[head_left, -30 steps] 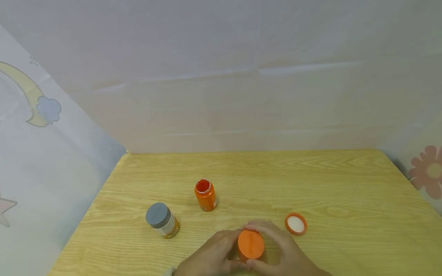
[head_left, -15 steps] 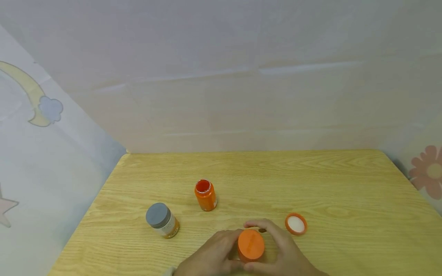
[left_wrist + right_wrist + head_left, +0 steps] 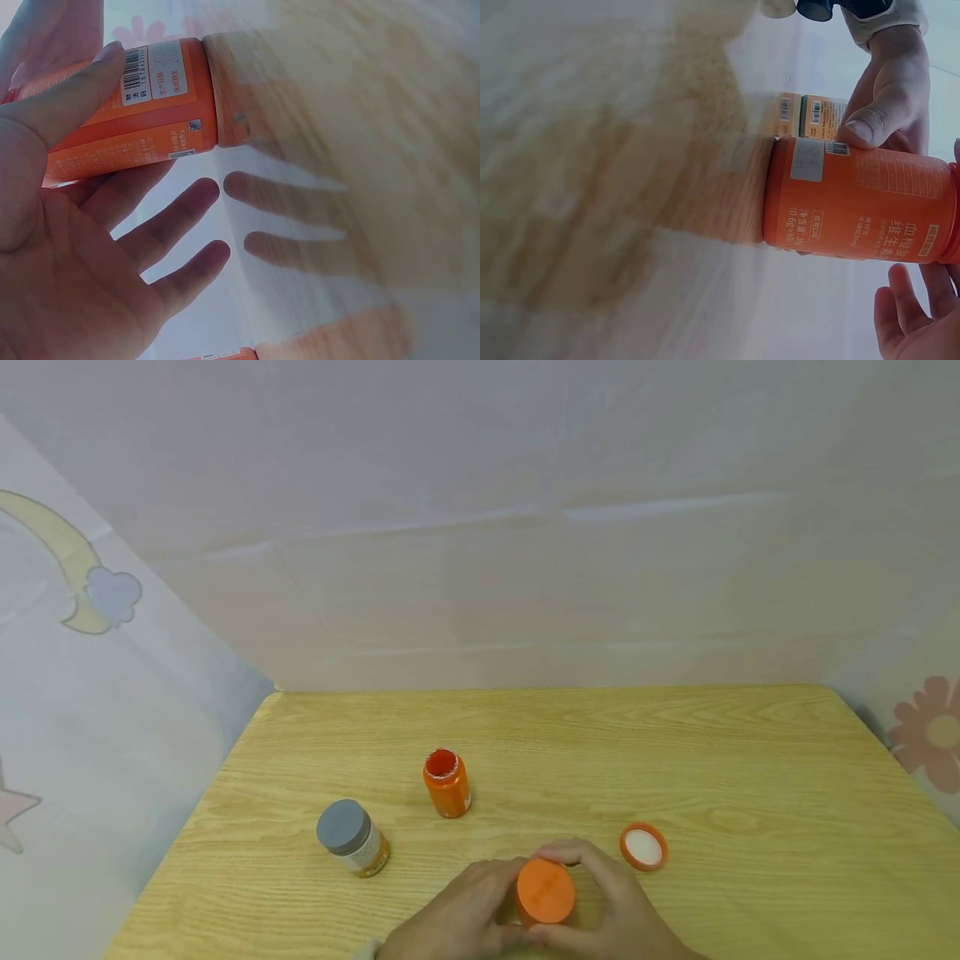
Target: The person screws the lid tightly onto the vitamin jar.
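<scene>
An orange bottle (image 3: 855, 199) with a printed label stands on the table between both hands, its round orange cap (image 3: 545, 891) on top. My left hand (image 3: 457, 910) grips the bottle's body; in the left wrist view its thumb (image 3: 75, 94) lies across the label, with two lower fingers extended clear of it. From the other side, my right hand (image 3: 618, 906) pinches the cap's edge between thumb and index finger. Its lower fingers (image 3: 904, 304) hang loosely curled beside the bottle in the right wrist view.
An uncapped orange bottle (image 3: 447, 789) stands farther back, left of the hands. Nearer the left side is a grey-lidded jar (image 3: 354, 839). An orange lid (image 3: 643, 847) lies white side up at the right. Wood-grain table (image 3: 750, 760) meets a pale cloth wall (image 3: 525, 610).
My right index finger came off the cap's far edge about half a second ago and touches it again now. The mark on the cap has turned. My left hand has stayed put.
</scene>
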`<state>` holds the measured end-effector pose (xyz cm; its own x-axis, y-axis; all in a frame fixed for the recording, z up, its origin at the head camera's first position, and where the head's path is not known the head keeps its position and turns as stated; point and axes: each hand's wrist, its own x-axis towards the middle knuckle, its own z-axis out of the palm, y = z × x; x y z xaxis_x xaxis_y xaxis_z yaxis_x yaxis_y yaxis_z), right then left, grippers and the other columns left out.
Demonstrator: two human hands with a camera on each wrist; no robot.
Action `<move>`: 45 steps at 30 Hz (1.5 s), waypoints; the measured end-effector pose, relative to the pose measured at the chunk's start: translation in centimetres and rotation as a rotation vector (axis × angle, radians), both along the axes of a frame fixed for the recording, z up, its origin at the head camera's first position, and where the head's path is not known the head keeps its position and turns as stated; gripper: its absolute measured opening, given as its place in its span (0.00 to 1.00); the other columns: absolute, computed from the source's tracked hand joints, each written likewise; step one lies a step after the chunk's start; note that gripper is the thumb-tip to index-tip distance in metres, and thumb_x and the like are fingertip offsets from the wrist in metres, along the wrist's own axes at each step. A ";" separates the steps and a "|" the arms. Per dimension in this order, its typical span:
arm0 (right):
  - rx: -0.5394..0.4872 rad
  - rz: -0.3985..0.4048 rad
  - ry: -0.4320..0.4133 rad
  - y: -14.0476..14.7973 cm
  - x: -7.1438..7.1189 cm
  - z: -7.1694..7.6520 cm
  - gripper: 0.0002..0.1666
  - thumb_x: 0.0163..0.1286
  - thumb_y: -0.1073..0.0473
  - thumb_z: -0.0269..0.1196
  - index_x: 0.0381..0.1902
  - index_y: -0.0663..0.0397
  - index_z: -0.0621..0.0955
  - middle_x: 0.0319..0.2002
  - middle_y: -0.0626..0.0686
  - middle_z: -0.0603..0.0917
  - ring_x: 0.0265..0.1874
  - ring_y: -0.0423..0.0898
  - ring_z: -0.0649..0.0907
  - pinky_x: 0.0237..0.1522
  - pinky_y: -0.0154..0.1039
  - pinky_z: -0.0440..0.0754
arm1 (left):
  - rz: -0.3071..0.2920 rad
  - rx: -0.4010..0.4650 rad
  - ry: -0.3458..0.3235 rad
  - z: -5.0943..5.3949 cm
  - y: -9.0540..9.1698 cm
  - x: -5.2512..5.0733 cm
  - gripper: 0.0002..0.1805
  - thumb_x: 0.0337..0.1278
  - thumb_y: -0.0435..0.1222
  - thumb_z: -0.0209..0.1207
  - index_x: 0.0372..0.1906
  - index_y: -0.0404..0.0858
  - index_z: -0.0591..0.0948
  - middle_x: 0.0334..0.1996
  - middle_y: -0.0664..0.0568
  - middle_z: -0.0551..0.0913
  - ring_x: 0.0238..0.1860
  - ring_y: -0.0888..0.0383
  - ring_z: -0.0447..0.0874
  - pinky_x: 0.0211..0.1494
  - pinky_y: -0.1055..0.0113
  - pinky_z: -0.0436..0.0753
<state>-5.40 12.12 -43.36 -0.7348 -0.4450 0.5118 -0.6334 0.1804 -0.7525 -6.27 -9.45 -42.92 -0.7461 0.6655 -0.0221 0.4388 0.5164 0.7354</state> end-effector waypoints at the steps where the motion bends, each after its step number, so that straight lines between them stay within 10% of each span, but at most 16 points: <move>1: -0.005 0.001 0.001 0.0 0.0 0.0 0.40 0.48 0.59 0.80 0.59 0.52 0.75 0.54 0.51 0.82 0.55 0.37 0.79 0.62 0.24 0.71 | 0.001 0.003 -0.005 0.0 0.0 0.0 0.23 0.62 0.49 0.63 0.61 0.60 0.74 0.39 0.73 0.78 0.37 0.74 0.72 0.43 0.78 0.75; 11: 0.077 0.043 -0.075 0.6 -0.1 0.3 0.44 0.54 0.58 0.77 0.68 0.49 0.71 0.63 0.47 0.79 0.59 0.37 0.77 0.62 0.29 0.72 | -0.005 -0.002 0.079 0.0 -0.1 0.1 0.26 0.60 0.49 0.65 0.62 0.59 0.73 0.50 0.73 0.80 0.45 0.75 0.75 0.53 0.75 0.77; 20: 0.027 0.052 -0.108 0.7 0.0 0.5 0.37 0.57 0.62 0.75 0.64 0.51 0.75 0.59 0.51 0.81 0.61 0.37 0.77 0.64 0.26 0.71 | -0.013 0.010 0.066 0.1 -0.1 0.1 0.24 0.59 0.50 0.65 0.60 0.59 0.74 0.35 0.71 0.76 0.34 0.73 0.71 0.41 0.80 0.74; 32: 0.083 0.036 -0.072 0.4 -0.1 0.5 0.47 0.53 0.57 0.78 0.68 0.47 0.69 0.63 0.45 0.78 0.57 0.37 0.76 0.61 0.29 0.72 | -0.006 -0.008 0.088 0.0 -0.1 0.1 0.24 0.61 0.49 0.65 0.61 0.57 0.74 0.45 0.72 0.79 0.41 0.74 0.73 0.49 0.77 0.76; 45: 0.051 0.011 -0.128 0.5 0.0 0.3 0.36 0.55 0.60 0.76 0.61 0.46 0.75 0.59 0.45 0.81 0.63 0.36 0.76 0.64 0.25 0.70 | -0.012 -0.002 0.089 0.1 -0.1 0.0 0.21 0.61 0.53 0.62 0.58 0.59 0.74 0.32 0.70 0.74 0.33 0.74 0.70 0.40 0.80 0.73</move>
<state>-5.40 12.64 -43.04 -0.7879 -0.4764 0.3903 -0.5346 0.2144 -0.8174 -6.23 -9.54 -42.79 -0.7369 0.6747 0.0427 0.5089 0.5121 0.6919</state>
